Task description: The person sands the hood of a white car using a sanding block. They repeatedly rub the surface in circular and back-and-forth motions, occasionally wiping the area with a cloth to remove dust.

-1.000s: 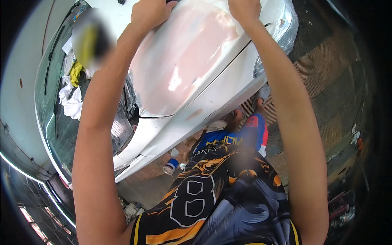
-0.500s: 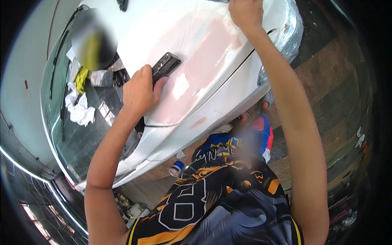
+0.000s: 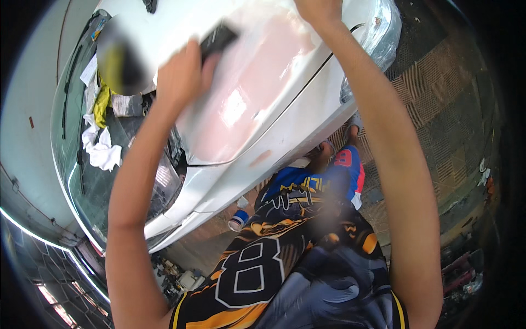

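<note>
My left hand (image 3: 183,74) is closed around a black sanding block (image 3: 219,39), smeared by motion, over the white car hood (image 3: 181,24). A large pinkish filler patch (image 3: 249,82) covers the hood beside the block, with a bright glare spot in its middle. My right hand (image 3: 320,11) reaches to the hood's far end, beyond the patch. Its fingers are cut off by the upper edge, so whatever they touch or hold is hidden.
White rags (image 3: 104,151), a yellow cloth (image 3: 101,107) and other items lie by the windshield (image 3: 68,131). Clear plastic film (image 3: 383,44) wraps the headlight corner. A blue-and-white container (image 3: 238,220) stands on the floor (image 3: 433,104) below the fender (image 3: 307,109).
My left hand has moved the sanding block up the picture, toward the hood's far side. The right hand sits slightly higher and further left, and the whole view has shifted a little.
</note>
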`<state>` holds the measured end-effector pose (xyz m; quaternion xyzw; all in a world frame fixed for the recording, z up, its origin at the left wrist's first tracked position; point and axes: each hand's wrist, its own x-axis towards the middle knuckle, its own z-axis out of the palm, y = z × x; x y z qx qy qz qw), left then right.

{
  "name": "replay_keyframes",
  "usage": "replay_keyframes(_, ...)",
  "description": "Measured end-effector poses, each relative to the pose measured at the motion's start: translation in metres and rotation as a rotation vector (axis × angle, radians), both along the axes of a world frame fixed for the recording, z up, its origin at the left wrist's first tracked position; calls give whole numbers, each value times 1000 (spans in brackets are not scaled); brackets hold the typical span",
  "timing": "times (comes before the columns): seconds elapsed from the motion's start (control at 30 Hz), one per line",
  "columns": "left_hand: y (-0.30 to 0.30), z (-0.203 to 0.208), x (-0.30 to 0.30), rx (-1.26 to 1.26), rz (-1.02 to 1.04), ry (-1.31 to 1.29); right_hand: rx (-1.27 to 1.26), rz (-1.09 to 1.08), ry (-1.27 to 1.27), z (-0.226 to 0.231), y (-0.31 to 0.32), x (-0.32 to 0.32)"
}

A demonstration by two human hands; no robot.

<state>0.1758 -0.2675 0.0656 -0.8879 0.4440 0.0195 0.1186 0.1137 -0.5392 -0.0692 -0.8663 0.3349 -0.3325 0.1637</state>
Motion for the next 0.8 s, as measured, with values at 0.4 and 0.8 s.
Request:
replay_keyframes(0.4,15,3,-4,17,73,4,38,21,-10,2,3,-2)
replay_keyframes(0.8,28,5,7,5,21,0,50,46,-15,6,3,0)
